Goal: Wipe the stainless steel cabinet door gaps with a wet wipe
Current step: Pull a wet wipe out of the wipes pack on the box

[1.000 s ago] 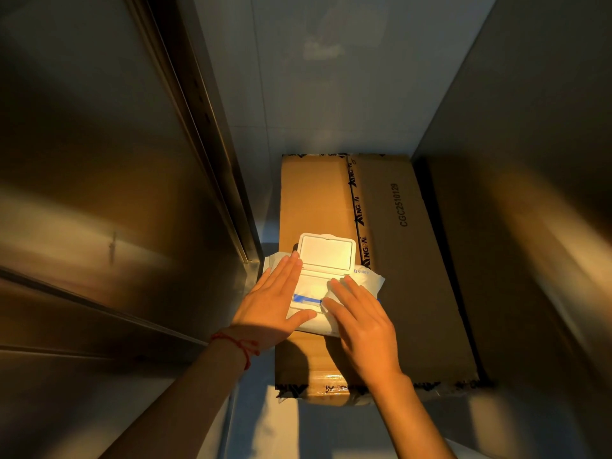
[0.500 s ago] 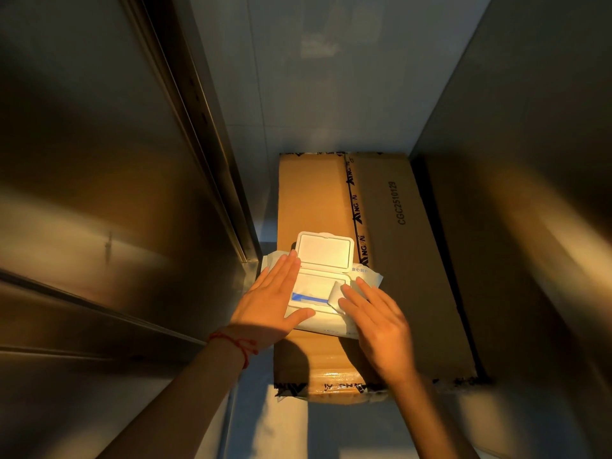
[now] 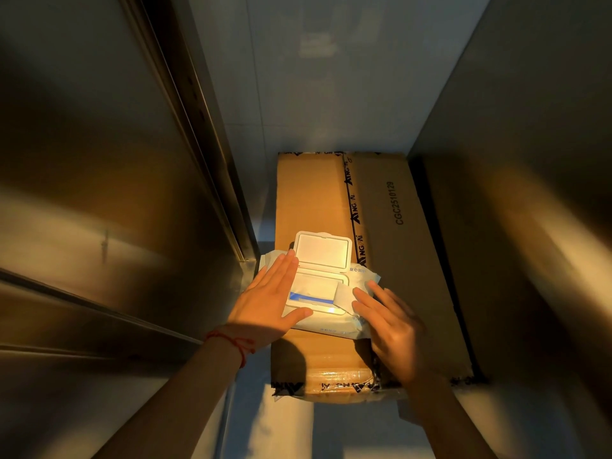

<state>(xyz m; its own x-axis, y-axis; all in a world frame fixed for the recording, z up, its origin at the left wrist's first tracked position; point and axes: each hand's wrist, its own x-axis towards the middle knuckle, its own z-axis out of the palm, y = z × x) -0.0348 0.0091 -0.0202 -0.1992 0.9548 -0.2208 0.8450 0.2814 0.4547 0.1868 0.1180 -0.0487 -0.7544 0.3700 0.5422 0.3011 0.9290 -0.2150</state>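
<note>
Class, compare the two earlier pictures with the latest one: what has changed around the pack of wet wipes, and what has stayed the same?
The right hand has slid rightward off the pack's opening, drawing a wet wipe partly out beneath its fingertips. The left hand stays flat on the wipe pack, the lid stays open, and the pack has not moved on the cardboard box.

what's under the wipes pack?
The wipes pack lies on a taped cardboard box, lid flipped open. The left hand presses flat on it. The box surface directly beneath is covered; its contents can't be seen.
</note>
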